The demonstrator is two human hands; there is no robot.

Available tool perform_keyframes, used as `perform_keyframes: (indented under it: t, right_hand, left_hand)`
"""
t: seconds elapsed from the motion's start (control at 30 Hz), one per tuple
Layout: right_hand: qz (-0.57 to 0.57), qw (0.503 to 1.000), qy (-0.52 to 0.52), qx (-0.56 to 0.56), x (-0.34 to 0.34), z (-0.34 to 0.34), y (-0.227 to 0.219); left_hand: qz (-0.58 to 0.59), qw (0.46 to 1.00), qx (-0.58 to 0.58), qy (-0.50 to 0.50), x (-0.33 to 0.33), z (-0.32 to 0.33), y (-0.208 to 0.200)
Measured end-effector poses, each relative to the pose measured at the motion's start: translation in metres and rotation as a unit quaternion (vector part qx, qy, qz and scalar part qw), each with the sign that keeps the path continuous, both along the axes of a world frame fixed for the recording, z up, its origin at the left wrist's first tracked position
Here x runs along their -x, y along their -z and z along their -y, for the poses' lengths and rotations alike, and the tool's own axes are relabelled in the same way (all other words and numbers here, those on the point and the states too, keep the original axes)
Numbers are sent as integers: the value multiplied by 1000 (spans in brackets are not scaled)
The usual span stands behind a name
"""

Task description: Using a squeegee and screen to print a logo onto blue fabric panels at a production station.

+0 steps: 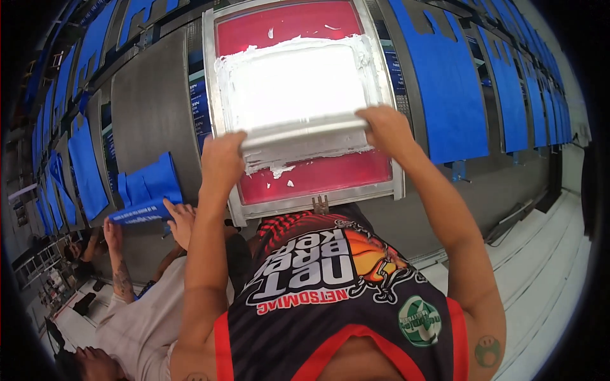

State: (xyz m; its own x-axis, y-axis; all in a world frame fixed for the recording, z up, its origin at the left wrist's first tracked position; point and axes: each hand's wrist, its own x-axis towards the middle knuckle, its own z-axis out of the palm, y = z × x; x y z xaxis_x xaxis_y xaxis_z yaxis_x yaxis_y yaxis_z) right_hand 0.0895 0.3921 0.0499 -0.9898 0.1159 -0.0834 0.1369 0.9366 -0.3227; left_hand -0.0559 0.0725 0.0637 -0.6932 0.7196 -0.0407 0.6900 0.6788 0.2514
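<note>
A screen printing frame [207,76] with a metal rim lies in front of me, its mesh red at both ends. White ink [295,82] covers the middle and is smeared unevenly round its edges. Across the near part of the ink lies a squeegee [305,131], a long pale bar. My left hand [222,155] is closed round its left end, and my right hand [389,130] grips the right end. The squeegee's lower edge is hard to make out against the ink. White flecks dot the red strip [318,179] nearest me.
Blue cut fabric pieces [445,89] lie on rows of dark boards [152,95] to both sides. At my left, a co-worker in a pale shirt [149,317] handles a blue fabric piece [149,190] with both hands. A white slatted surface [534,254] runs along the right.
</note>
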Motion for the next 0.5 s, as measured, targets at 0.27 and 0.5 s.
perform_keyframes:
  t: [0.27,0.5]
  right_hand:
    - [49,998,35,-16,-62,29,11]
    - [-38,989,60,-131,99,-44,47]
  left_hand:
    - [38,999,-15,-9,-67,37,16]
    - [-121,992,-20,-2,104,-45,58]
